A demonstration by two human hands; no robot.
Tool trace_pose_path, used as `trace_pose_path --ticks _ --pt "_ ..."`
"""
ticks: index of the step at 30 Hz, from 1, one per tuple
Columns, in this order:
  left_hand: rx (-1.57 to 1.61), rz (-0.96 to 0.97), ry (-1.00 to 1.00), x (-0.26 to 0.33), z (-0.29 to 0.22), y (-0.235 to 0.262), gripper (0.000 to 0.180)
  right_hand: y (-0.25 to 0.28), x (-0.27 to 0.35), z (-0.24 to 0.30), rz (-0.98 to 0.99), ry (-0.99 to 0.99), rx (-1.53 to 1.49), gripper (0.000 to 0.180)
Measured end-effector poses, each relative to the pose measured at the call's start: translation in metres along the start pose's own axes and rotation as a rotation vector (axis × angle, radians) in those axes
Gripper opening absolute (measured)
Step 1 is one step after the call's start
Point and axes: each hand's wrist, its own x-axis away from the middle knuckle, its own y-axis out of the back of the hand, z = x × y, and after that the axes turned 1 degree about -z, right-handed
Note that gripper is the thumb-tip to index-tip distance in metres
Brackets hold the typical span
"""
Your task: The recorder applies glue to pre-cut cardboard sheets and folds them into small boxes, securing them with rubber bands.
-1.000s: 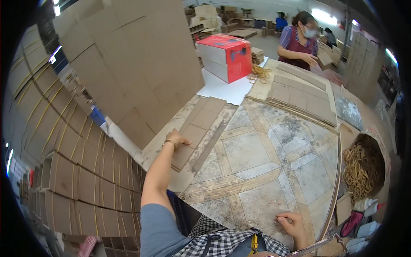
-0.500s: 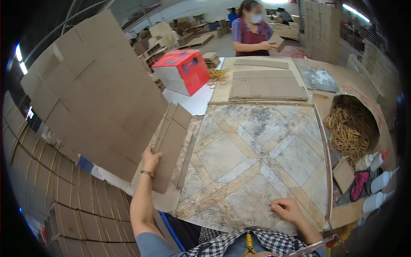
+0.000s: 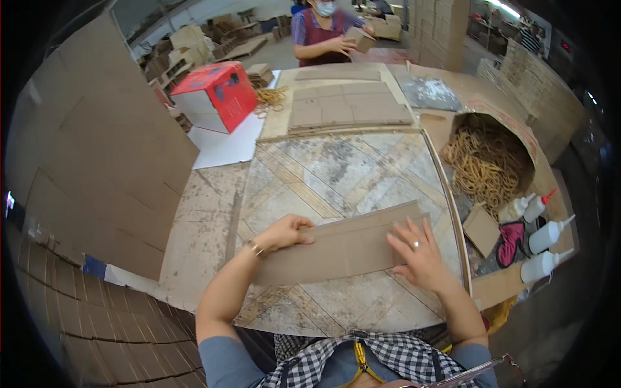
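A long brown cardboard piece [image 3: 343, 249] with crease lines lies across the patterned board [image 3: 317, 307] in front of me, tilted up toward its right end. My left hand [image 3: 284, 233] grips it near its left end, with the thumb over the far edge. At the other end, the spread fingers of my right hand [image 3: 420, 255] rest on the cardboard without closing round it. Farther off, a flat stack of creased cardboard pieces [image 3: 349, 105] lies beyond the board's far edge.
A sack of rubber bands [image 3: 482, 158] sits at right, with several squeeze bottles [image 3: 547, 237] and a pink cloth [image 3: 511, 244] nearer. Tall cardboard [image 3: 97, 142] stands left, a red and white box [image 3: 220, 97] far left. Across the table a person [image 3: 323, 35] holds a small box.
My left hand has brought the cardboard piece from the left side onto the board in front of me. My right hand has moved forward onto its right end. The view has shifted.
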Motion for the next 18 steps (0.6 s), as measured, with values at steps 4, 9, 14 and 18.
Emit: trace_pose_path --ticks 4,9,14,18 --pt "-0.450 -0.125 -0.202 -0.056 -0.010 -0.028 0.039 -0.006 -0.001 -0.049 0.229 -0.149 0.068 0.101" --pt "-0.995 -0.245 -0.507 -0.033 -0.020 -0.038 0.074 -0.009 0.003 -0.091 0.387 -0.204 0.039 0.122" --pt "-1.086 -0.018 -0.421 -0.008 0.004 -0.042 0.105 -0.004 -0.014 -0.087 0.587 -0.221 0.093 0.124" --pt "-1.028 0.023 -0.404 -0.004 -0.006 -0.038 0.101 -0.003 -0.025 -0.094 0.598 -0.173 0.063 0.117"
